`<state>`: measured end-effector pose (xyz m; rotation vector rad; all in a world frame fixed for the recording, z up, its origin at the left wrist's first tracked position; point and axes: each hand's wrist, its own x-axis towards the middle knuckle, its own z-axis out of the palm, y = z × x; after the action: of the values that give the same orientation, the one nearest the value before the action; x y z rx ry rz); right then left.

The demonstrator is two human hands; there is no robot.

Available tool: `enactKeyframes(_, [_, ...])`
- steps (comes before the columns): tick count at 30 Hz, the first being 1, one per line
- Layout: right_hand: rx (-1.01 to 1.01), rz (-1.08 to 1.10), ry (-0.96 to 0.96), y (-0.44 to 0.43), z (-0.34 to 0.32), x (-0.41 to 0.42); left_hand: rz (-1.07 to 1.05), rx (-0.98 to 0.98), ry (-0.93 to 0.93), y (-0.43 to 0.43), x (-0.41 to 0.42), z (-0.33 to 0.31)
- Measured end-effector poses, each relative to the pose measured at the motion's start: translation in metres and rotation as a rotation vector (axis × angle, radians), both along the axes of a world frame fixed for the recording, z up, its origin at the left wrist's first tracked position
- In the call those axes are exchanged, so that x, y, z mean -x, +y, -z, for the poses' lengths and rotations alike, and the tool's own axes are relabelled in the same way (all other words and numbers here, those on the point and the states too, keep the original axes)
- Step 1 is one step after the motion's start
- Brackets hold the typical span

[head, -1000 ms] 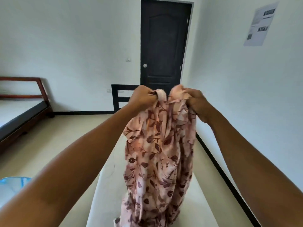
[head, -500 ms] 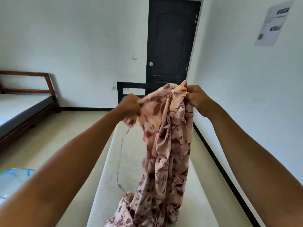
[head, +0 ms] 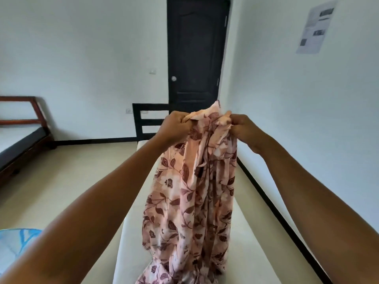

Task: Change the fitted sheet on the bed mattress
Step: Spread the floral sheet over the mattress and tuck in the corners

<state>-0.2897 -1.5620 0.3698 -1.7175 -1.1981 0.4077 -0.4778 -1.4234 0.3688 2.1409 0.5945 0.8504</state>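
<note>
Your peach-pink floral bed sheet [head: 190,201] is covered in maroon leaves and blossoms on trailing vines. The bare rectangular mattress [head: 252,242] under it is plain cream. Behind, the panelled wooden door [head: 196,50] and slatted headboard [head: 143,119] are black, the painted walls [head: 82,48] white, the smooth floor [head: 71,177] beige. That crumpled cloth [head: 14,244] bottom left is pale blue with white streaks.

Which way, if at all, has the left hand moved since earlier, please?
Yes, rightward: the left hand, previously left of the door, now overlaps it, nearer the right hand.

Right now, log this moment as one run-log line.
left hand: grips floral sheet top | right hand: grips same top | sheet: bunched, hangs down onto mattress | stage: not yet spread
</note>
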Motion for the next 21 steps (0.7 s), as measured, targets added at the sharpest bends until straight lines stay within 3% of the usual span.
enactKeyframes(2, [0.074,0.083,-0.211,-0.004,0.006,0.003,-0.014,-0.056,0.005,-0.009,-0.007,0.005])
enactKeyframes(3, [0.049,0.124,-0.204,-0.007,0.009,0.001,-0.020,-0.077,0.000,-0.013,-0.011,0.009])
enactKeyframes(4, [-0.018,0.132,-0.076,-0.012,0.011,-0.003,-0.020,-0.081,-0.002,-0.017,-0.014,0.012])
enactKeyframes(7, [-0.266,0.012,0.667,-0.030,0.023,-0.015,0.026,-0.004,0.003,-0.027,-0.019,0.020])
enactKeyframes(8, [-0.247,-0.004,0.793,-0.038,0.031,-0.019,0.043,0.037,0.011,-0.032,-0.019,0.024])
enactKeyframes(9, [-0.138,-0.015,0.769,-0.047,0.037,-0.019,0.055,0.062,0.032,-0.040,-0.019,0.029])
enactKeyframes(10, [0.076,-0.014,0.577,-0.058,0.043,-0.021,0.059,0.067,0.072,-0.045,-0.021,0.036])
enactKeyframes(12, [0.553,-0.077,-0.050,-0.077,0.054,-0.025,0.055,0.065,0.176,-0.062,-0.027,0.055])
enactKeyframes(13, [0.591,-0.097,-0.273,-0.082,0.058,-0.031,0.061,0.083,0.225,-0.073,-0.030,0.064])
enactKeyframes(14, [0.514,-0.080,-0.299,-0.083,0.060,-0.038,0.069,0.108,0.257,-0.083,-0.035,0.072])
enactKeyframes(17, [0.056,0.070,0.073,-0.089,0.054,-0.060,0.157,0.292,0.185,-0.110,-0.052,0.086])
enactKeyframes(19, [-0.038,0.002,0.223,-0.100,0.044,-0.075,0.218,0.278,0.091,-0.128,-0.068,0.088])
enactKeyframes(21, [-0.071,-0.103,0.350,-0.112,0.033,-0.085,0.146,0.187,0.093,-0.141,-0.084,0.091])
